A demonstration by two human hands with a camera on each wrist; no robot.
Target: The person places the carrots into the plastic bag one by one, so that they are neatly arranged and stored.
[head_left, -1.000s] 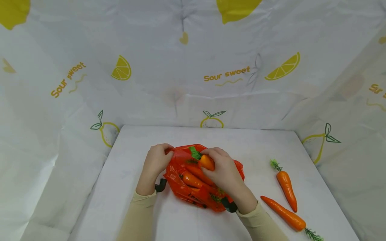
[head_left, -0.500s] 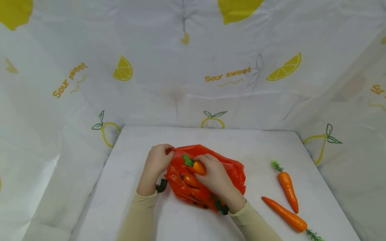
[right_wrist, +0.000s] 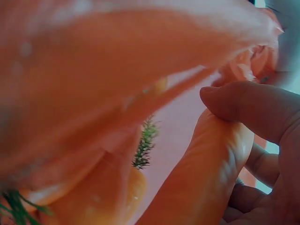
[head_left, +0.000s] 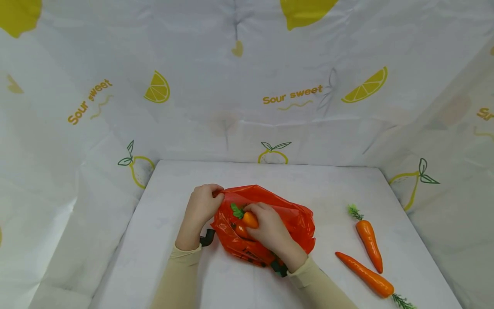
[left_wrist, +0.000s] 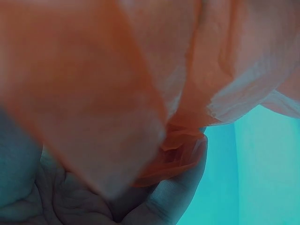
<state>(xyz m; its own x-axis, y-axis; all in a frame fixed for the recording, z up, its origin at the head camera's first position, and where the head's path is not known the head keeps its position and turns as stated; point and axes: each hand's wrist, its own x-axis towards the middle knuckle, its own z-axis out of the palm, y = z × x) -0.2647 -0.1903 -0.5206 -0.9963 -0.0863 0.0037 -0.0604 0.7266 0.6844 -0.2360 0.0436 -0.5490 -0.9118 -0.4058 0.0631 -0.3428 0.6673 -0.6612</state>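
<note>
A thin red plastic bag (head_left: 233, 246) lies on the table with its mouth spread. My left hand (head_left: 202, 206) pinches the bag's left rim; in the left wrist view, bunched plastic (left_wrist: 178, 152) sits between its fingers. My right hand (head_left: 270, 229) is inside the bag mouth and grips an orange carrot (head_left: 251, 220) with a leafy green top near its thick end. In the right wrist view thumb and fingers wrap this carrot (right_wrist: 197, 173), its lower end out of sight. Other carrots (right_wrist: 101, 192) lie in the bag, partly covered by film.
Two loose carrots, one pointing toward me (head_left: 369, 240) and one lying slantwise (head_left: 366, 274), rest on the right of the white table (head_left: 328, 189). Behind and at the sides hang white sheets (head_left: 216, 107) printed with lemons.
My right hand has moved left and toward me with the carrot, lower into the bag. The bag's right side shows more now. My left hand keeps its hold on the rim.
</note>
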